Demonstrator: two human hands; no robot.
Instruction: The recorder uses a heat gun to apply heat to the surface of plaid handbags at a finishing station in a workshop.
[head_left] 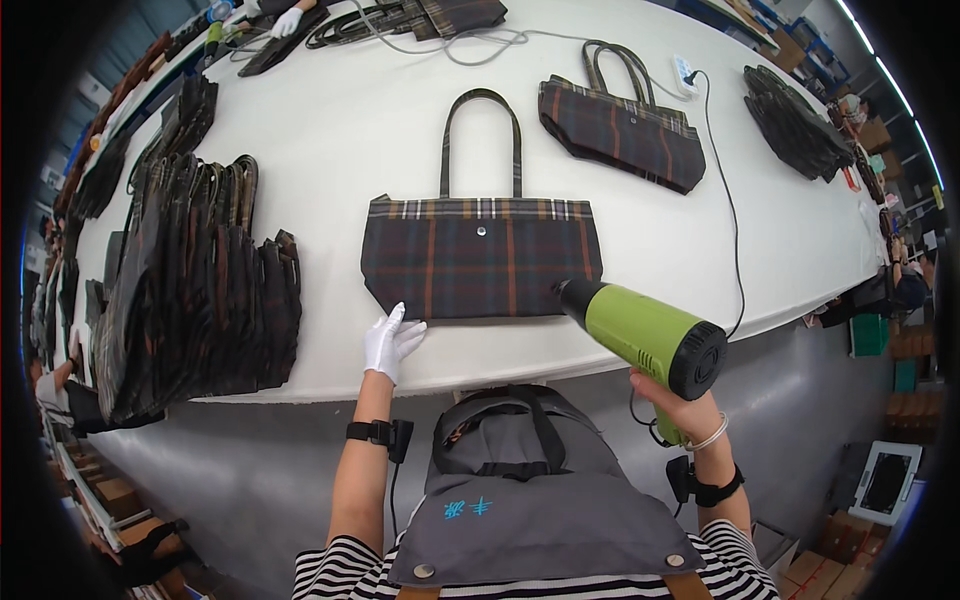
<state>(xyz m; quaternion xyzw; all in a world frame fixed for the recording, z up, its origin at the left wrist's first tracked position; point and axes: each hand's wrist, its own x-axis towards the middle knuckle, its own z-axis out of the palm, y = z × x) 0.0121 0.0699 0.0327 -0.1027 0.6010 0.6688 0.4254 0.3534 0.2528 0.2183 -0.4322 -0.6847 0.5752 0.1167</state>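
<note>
A dark plaid handbag [480, 265] lies flat on the white table, its single visible handle loop stretched away from me. My left hand [391, 343], in a white glove, rests at the bag's lower left corner with fingers extended and touching its bottom edge. In my bare right hand [680, 402] is a green heat gun [640, 328], held by the grip. Its black nozzle points left at the bag's lower right corner, close to the fabric. The fingers round the grip are partly hidden behind the tool.
A second plaid bag [625, 130] lies at the back right, near a white power strip [686, 76] with a black cord [733, 200]. Stacked bags [200, 285] crowd the left; another pile [795, 125] sits far right. Across the table works another person's gloved hand [287, 22].
</note>
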